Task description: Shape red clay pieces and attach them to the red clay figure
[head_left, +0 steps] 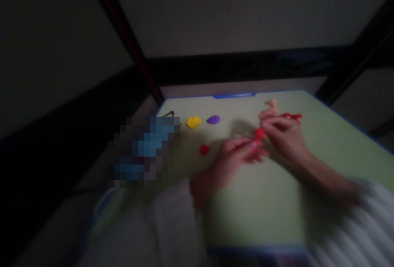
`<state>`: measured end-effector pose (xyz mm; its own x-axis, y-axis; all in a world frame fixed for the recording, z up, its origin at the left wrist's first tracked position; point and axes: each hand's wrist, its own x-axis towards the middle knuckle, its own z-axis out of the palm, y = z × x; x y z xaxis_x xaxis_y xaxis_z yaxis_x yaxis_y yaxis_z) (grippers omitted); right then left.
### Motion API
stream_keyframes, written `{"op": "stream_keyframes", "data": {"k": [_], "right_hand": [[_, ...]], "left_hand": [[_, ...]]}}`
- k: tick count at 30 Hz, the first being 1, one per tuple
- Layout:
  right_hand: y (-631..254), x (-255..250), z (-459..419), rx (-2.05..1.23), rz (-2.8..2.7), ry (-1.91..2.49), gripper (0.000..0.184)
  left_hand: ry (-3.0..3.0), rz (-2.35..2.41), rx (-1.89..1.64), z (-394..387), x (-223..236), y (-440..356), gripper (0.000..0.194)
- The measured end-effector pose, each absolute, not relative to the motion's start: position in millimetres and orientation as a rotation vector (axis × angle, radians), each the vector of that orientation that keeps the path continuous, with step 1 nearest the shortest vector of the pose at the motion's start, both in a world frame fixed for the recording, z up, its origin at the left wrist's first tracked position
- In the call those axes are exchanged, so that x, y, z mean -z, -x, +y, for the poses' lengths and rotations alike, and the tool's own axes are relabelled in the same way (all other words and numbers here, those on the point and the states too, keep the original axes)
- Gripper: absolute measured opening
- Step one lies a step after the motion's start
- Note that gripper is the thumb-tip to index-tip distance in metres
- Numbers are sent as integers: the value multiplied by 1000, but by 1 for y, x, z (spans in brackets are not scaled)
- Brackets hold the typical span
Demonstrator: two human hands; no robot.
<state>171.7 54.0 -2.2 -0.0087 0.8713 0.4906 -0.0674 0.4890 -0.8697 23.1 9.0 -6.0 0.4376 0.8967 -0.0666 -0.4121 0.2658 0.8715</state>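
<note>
Over the table, a small red piece of what looks like modelling clay point(259, 132) sits between my two hands. My left hand point(237, 152) has its thumb and index finger closed on the lower part of the piece, the other fingers loosely spread. On the upper right side, the fingertips of my right hand point(285, 135) are pinched together against the red piece. Blur hides the exact contact. A flat red disc point(204, 149) lies on the table left of my left hand. Just beyond my right hand are a red lump with thin arms point(294, 117) and a peach-coloured piece point(272, 103).
Toward the back of the pale green table point(258, 213) lie a yellow lump point(193, 122) and a purple teardrop-shaped lump point(213, 119). A pixelated bluish object point(150, 144) stands at the left. Along the far edge runs a blue strip point(234, 95), with a wall behind.
</note>
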Motion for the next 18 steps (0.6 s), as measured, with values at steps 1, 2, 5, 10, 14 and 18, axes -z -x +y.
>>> {"op": "stream_keyframes", "data": {"k": [1, 2, 5, 10, 14, 18], "right_hand": [[-172, 2, 55, -808, -1414, 769, 5], [-173, 3, 55, -755, -1440, 760, 5], [-174, 4, 56, -743, -1429, 722, 6], [-174, 5, 57, -916, -1373, 707, 9], [-173, 4, 56, -863, -1452, 727, 4], [-172, 2, 54, -719, -1487, 725, 3]], "left_hand": [[-902, 646, -970, 9, 6, -23, 21], [-897, 647, -971, 9, 6, -23, 21], [-900, 635, -979, 9, 6, -23, 21], [-899, 638, -988, 10, 7, -23, 20], [-885, 633, -968, 10, 7, -23, 20], [-884, 616, -966, 10, 8, -23, 20]]}}
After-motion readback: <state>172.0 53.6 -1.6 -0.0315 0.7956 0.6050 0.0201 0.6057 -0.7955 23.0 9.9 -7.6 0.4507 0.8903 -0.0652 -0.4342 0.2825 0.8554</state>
